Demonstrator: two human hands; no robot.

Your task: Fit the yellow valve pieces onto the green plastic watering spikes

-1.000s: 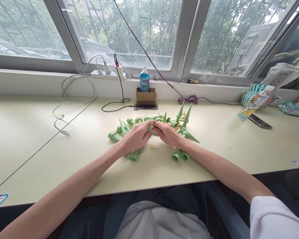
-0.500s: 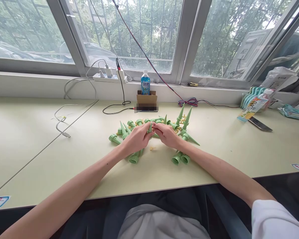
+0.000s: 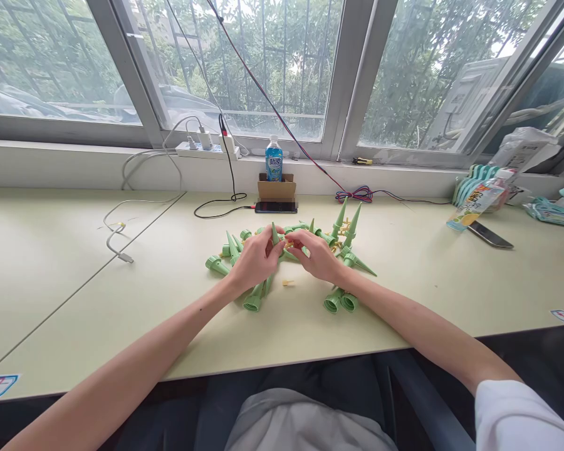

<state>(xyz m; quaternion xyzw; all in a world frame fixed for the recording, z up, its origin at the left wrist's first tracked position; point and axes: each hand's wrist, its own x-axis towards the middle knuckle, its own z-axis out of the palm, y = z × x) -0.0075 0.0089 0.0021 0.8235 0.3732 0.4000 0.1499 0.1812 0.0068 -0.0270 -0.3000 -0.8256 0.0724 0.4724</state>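
My left hand (image 3: 258, 254) is closed around a green plastic watering spike (image 3: 275, 233), its tapered tip pointing up. Close beside it, my right hand (image 3: 314, 255) pinches a small yellow valve piece (image 3: 289, 245) near the spike's side; whether the two touch is hard to tell. A loose yellow piece (image 3: 287, 283) lies on the table below the hands. Several more green spikes lie around, such as a lying spike (image 3: 217, 265) at the left and an open threaded end (image 3: 348, 302) at the right. Two spikes (image 3: 353, 225) stand upright behind my right hand.
A phone (image 3: 276, 207) on a black cable lies before a cardboard box (image 3: 277, 188) and a blue bottle (image 3: 273, 160). At the right are a drink pouch (image 3: 474, 203) and another phone (image 3: 491, 235). A grey cable (image 3: 117, 230) trails across the table at the left.
My hands have moved slightly apart. The left hand and its spike have shifted a little left, and the yellow piece in my right fingers now shows.
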